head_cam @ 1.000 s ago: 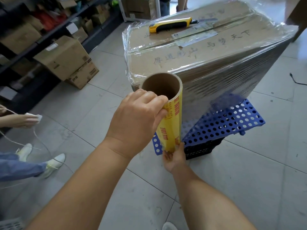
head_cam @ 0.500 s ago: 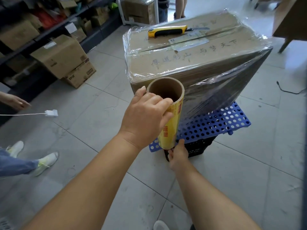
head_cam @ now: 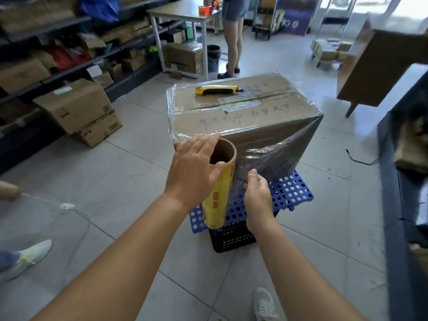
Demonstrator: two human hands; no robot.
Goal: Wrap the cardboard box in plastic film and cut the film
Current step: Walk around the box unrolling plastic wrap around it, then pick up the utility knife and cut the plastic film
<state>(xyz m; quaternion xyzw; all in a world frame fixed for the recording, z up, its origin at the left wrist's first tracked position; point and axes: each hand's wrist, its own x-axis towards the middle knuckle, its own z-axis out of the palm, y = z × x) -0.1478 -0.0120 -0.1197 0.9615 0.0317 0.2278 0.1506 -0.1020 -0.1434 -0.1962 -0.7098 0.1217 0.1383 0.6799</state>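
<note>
The cardboard box (head_cam: 231,117) stands on a blue perforated board (head_cam: 291,193) over a black crate (head_cam: 231,237). Clear plastic film (head_cam: 273,144) covers its top edges and near side. A yellow utility knife (head_cam: 216,90) lies on top of the box. The yellow film roll (head_cam: 217,200) stands upright at the box's near left corner. My left hand (head_cam: 194,172) holds its open top end, thumb across the front rim and fingers stretched along the far side. My right hand (head_cam: 257,193) is just right of the roll, fingers curled into the film stretched toward the box.
Stacked cardboard boxes (head_cam: 76,105) and dark shelves (head_cam: 46,72) line the left. A person (head_cam: 232,42) stands by a white table behind the box. Another person's shoe (head_cam: 30,256) is at the left. A wooden cabinet (head_cam: 370,66) and dark counter (head_cam: 398,205) bound the right.
My right hand left the roll's bottom end and rose to the film beside the roll. My left fingers straightened over the rim. The view pulled back and tilted up.
</note>
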